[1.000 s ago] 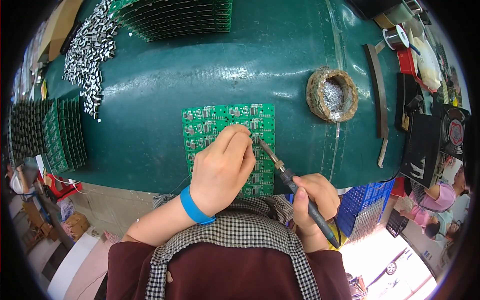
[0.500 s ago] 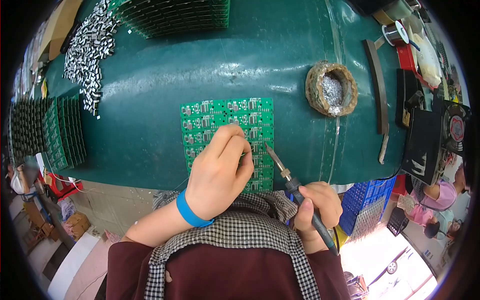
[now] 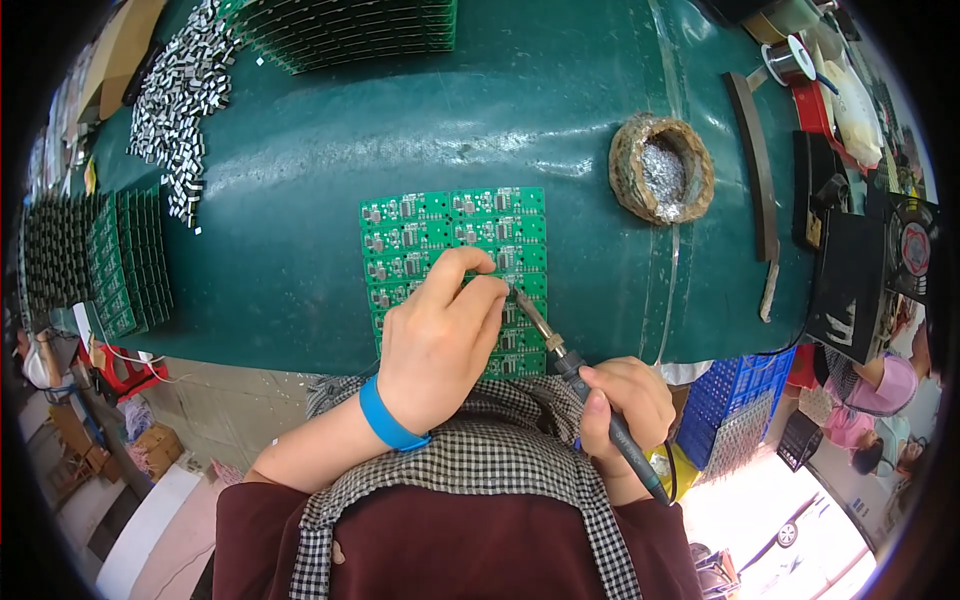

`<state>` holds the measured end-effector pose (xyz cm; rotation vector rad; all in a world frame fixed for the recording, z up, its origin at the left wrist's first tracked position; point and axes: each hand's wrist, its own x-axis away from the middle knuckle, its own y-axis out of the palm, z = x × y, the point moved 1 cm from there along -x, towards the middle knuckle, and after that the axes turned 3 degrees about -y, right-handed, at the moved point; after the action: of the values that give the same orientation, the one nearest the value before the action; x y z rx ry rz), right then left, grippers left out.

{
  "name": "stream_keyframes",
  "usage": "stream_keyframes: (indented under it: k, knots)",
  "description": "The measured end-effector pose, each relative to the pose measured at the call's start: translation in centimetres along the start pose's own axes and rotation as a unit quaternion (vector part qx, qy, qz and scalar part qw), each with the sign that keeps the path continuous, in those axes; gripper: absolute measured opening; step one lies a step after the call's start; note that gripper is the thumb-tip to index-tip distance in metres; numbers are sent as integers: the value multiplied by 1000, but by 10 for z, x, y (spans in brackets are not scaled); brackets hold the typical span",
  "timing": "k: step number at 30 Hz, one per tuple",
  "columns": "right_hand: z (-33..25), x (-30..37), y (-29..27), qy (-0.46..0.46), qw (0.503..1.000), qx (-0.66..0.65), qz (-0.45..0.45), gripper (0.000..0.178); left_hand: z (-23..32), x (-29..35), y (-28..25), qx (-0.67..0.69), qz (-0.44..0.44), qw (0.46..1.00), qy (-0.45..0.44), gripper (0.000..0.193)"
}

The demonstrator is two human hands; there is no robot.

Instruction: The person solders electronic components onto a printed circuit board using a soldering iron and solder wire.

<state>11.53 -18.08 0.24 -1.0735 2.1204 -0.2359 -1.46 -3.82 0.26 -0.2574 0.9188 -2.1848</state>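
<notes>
A green panel of circuit boards (image 3: 405, 238) lies flat on the table before me. Over its middle, my left hand (image 3: 435, 335) is closed, thumb and fingers bent together; whatever they hold, if anything, is hidden. My right hand (image 3: 632, 405) grips a soldering iron (image 3: 572, 365) by its dark handle. The iron's tip touches or hovers just above the panel, close beside my left fingertips; I cannot tell which. A blue band (image 3: 388, 416) circles my left wrist.
A crusted round pot (image 3: 622, 170) holding silvery bits stands right of the panel. Small metal parts (image 3: 182, 95) are heaped at far left. Stacked circuit panels (image 3: 130, 260) stand at the left edge, more panels (image 3: 350, 30) at the back. A solder spool (image 3: 790, 60) sits at far right.
The soldering iron and my right hand have shifted slightly left, bringing the tip nearer my left fingertips. My left hand stays over the panel, nearly still.
</notes>
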Motion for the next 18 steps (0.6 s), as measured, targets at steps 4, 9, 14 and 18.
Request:
stream_keyframes:
  k: [4, 9, 14, 18]
  knots:
    - [-3, 4, -1, 3, 1000, 0, -3, 9, 0, 1, -2, 11, -28, 999, -25, 14]
    - [-4, 10, -7, -11, 999, 9, 34, 11, 4, 6, -6, 36, -20, 999, -18, 16]
    - [-6, 12, -6, -14, 999, 10, 27, 12, 4, 13, -2, 56, -17, 998, -5, 16]
    - [-6, 12, -4, -9, 1000, 6, 18, 10, 1, 15, 2, 38, 12, 999, 12, 21]
